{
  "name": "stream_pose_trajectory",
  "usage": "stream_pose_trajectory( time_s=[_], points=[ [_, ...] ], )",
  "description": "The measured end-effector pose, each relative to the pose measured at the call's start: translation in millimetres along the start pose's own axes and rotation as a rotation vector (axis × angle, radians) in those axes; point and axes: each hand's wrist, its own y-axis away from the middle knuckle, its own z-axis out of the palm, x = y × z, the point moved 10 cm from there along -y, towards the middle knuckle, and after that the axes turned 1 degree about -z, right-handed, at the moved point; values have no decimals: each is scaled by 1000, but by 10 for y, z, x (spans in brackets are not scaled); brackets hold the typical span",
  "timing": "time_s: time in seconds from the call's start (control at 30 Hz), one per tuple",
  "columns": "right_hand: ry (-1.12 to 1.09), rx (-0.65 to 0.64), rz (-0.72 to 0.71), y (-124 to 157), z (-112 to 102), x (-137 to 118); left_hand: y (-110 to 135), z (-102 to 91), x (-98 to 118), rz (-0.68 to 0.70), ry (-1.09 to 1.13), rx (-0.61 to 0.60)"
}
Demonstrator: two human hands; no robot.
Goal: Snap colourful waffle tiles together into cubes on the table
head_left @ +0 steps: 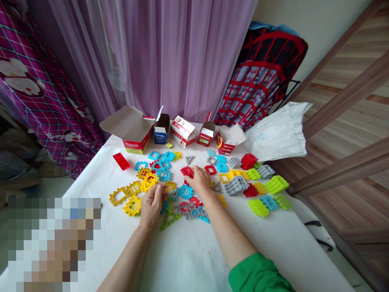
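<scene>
Flat interlocking plastic toy tiles with toothed edges lie spread over a white tabletop (194,251) in yellow, blue, red, grey and green. My left hand (152,204) is curled, fingers bunched, just beside a cluster of yellow tiles (142,182); whether it holds a piece is hidden. My right hand (199,180) lies palm down with its fingertips next to a red tile (187,171), nothing visibly held. Below it sits a mixed pile of grey, red and blue tiles (188,210). A green tile (170,221) lies by my left wrist.
Several opened cardboard boxes (138,136) stand along the table's far edge before a lilac curtain (170,61). A crumpled white plastic bag (278,132) lies at the far right. Assembled green and grey tile pieces (258,188) sit right; a flat red piece (121,161) lies left.
</scene>
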Motion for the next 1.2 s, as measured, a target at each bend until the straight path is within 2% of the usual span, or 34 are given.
stream_pose_trajectory(
  time_s=[0.17, 0.37, 0.47, 0.53, 0.6, 0.7, 0.83, 1.0, 1.2],
  points=[
    [-79, -10, -66, -33, 75, 121, -11, 1, -35, 22, -11, -13],
    [-271, -91, -311, -106, 89, 172, -9, 14, -45, 18, 4, -17],
    [-277, -163, -409, -89, 108, 146, -10, 1, -43, 21, -15, -4],
    [-240, -165, -421, -66, 86, 132, -11, -5, -40, 22, -23, -1],
    [-196, -122, -384, -34, 20, 119, -11, -8, -33, 23, -26, -2],
    [-124, -64, -215, 36, -78, 120, -9, -5, -19, 27, -29, -8],
    [-19, -95, -23, 165, -95, 34, -10, -11, -13, 34, -29, -8],
    [53, -95, 30, 192, -96, -79, -12, -6, -48, 12, -15, -14],
    [29, -104, 47, 204, -72, -62, -10, -10, -40, 15, -18, -2]
  ],
)
